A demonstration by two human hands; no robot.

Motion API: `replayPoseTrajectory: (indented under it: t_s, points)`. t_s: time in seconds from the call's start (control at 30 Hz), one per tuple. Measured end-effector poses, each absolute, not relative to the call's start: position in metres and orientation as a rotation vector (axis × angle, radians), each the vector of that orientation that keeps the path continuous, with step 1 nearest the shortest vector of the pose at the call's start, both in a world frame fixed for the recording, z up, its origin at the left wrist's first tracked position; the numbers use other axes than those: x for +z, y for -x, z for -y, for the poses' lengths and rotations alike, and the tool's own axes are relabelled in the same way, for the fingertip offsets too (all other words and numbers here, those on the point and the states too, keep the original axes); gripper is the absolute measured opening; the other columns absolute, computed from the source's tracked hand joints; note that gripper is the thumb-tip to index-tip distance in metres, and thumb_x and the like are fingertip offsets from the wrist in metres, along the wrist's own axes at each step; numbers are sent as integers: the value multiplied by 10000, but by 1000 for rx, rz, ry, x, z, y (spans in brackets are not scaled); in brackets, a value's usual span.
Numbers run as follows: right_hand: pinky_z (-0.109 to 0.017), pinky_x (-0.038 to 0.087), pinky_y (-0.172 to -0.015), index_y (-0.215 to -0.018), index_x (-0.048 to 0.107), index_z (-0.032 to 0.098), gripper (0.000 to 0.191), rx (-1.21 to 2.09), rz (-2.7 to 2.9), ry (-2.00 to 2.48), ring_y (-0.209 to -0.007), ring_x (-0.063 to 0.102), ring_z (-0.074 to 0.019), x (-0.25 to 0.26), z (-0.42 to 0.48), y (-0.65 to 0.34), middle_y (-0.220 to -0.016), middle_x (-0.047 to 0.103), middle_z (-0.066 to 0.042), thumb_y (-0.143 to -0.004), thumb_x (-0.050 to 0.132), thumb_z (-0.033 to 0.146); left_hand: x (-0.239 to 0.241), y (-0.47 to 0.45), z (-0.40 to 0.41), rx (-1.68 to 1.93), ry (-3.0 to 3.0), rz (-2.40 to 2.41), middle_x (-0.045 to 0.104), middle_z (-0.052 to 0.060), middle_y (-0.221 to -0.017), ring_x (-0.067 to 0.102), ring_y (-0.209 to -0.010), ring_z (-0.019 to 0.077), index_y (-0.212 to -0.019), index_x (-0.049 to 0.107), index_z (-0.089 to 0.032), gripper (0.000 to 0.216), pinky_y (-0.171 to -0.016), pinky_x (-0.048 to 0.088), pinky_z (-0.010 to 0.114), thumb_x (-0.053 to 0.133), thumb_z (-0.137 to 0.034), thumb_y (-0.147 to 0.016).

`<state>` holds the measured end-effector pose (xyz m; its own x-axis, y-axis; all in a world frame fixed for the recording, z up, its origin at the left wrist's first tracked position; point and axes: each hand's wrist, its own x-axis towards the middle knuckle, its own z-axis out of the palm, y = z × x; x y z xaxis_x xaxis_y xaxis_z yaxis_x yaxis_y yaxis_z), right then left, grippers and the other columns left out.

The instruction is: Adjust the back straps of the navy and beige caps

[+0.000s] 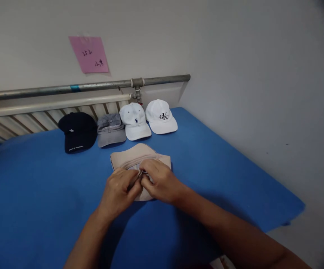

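Note:
A beige baseball cap (133,152) lies on the blue table cover with its inside turned up and its brim toward the wall. My left hand (119,190) pinches the cap's back strap from the left. From the right, my right hand (160,181) pinches the same strap, close against the left fingertips. A small metallic-looking buckle (140,174) shows between the two hands. My fingers hide most of the strap and part of the cap's inside.
Behind stand a black cap (79,129), a grey cap (110,130), a white cap with a small dark emblem (135,121) and a white CK cap (161,116). A radiator (49,116) and metal pipe (100,86) run along the wall, under a pink note (89,55). The blue cover (52,194) ends at right.

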<state>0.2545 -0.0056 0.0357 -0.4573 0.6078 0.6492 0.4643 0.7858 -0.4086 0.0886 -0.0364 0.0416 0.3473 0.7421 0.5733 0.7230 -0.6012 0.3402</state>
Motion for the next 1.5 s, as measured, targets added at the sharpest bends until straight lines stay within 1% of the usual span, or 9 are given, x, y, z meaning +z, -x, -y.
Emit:
replayPoseTrajectory:
  t_s: [0.4,0.6,0.8,0.93,1.1,1.2,1.27,1.4,1.5]
  points:
    - [-301,455,-719,-808,544,182,162,350,2096,816,-736,553,-161,35,3,-256,-765,612,-29,-728,468,63,43,-86,37,1039,-2436,-1422,650,19,-674,569,-639,169,-803,666,-186,129,-616,436,297,540,-196,-828]
    - [-229,458,-621,-796,540,195,191,517,1903,859,-647,569,-109,39,-4,-263,-721,610,16,-751,445,36,49,-82,39,1031,-2155,-1430,599,-21,-618,510,-535,116,-913,694,-190,167,-529,403,237,558,-233,-827]
    - [-373,486,-841,-922,583,199,199,212,2023,510,-928,616,-187,44,1,-262,-946,676,-58,-797,500,69,53,-82,38,1025,-1982,-1462,591,-24,-608,471,-512,100,-963,707,-185,216,-500,382,220,582,-296,-825]
    - [-394,473,-843,-989,593,205,235,95,2117,438,-940,597,-199,44,2,-261,-1004,693,-51,-803,532,73,55,-80,38,1015,-1897,-1414,653,-10,-699,473,-516,97,-1006,700,-204,244,-500,401,222,602,-321,-816]
    - [-383,449,-818,-986,605,200,222,28,2151,486,-931,576,-202,43,0,-261,-967,687,-53,-814,520,89,56,-74,38,994,-1749,-1304,702,34,-863,637,-805,194,-1054,679,-205,276,-704,517,305,574,-255,-804]
    - [-377,436,-824,-975,609,200,217,-5,2167,486,-929,566,-201,43,1,-261,-959,679,-56,-815,510,92,55,-73,38,1021,-1653,-1259,700,66,-974,637,-967,230,-1072,658,-189,299,-830,515,360,567,-223,-790]
    - [-377,426,-824,-953,608,199,195,-19,2186,492,-906,561,-200,43,1,-260,-942,679,-53,-816,512,101,56,-75,38,1010,-1630,-1261,696,64,-942,646,-912,216,-1091,641,-182,316,-772,526,340,557,-218,-788]
    - [-366,406,-773,-845,593,192,128,-7,2224,539,-767,532,-184,38,-1,-256,-794,656,-34,-800,508,106,58,-77,39,919,-1665,-1309,613,-6,-672,571,-606,139,-1095,627,-163,322,-537,455,251,545,-233,-792]
    - [-340,401,-751,-776,561,196,96,166,2205,580,-716,515,-166,35,-3,-255,-703,599,-8,-759,525,109,58,-77,39,871,-1704,-1317,595,-12,-642,537,-566,125,-1084,626,-160,311,-508,412,237,551,-246,-795]
